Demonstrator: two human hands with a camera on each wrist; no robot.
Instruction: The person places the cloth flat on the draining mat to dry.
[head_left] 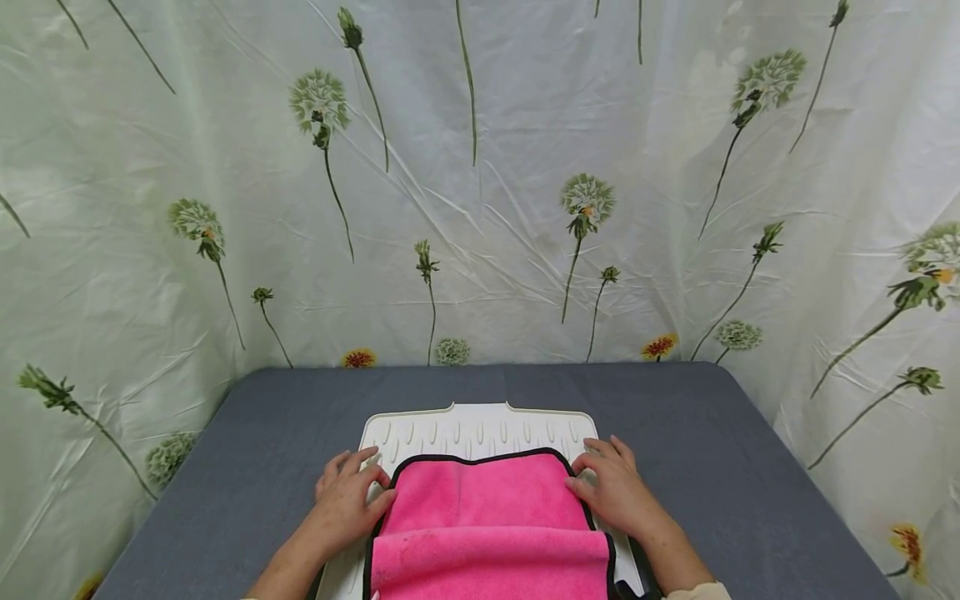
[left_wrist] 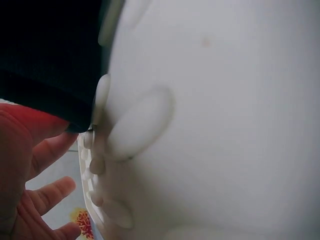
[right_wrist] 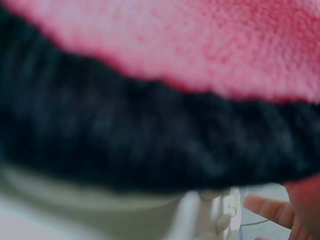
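Observation:
A pink cloth [head_left: 502, 492] with a black border lies spread over a white ridged board [head_left: 420, 429], with a crosswise fold [head_left: 487, 542] nearer the body. My left hand [head_left: 348, 497] pinches the cloth's left edge near its far corner, thumb and index finger at the border and the other fingers spread. At the opposite edge, my right hand [head_left: 617, 493] pinches the border between thumb and fingers. Raised oval bumps [left_wrist: 142, 122] on the board fill much of the left wrist view. Close up in the right wrist view, the black border [right_wrist: 150, 135] hides most of the right hand.
The board lies on a table with a dark grey cover [head_left: 697, 433]. Behind and beside the table hangs a pale curtain [head_left: 495, 275] printed with dandelions. A black object [head_left: 628, 590] shows at the bottom, right of the cloth.

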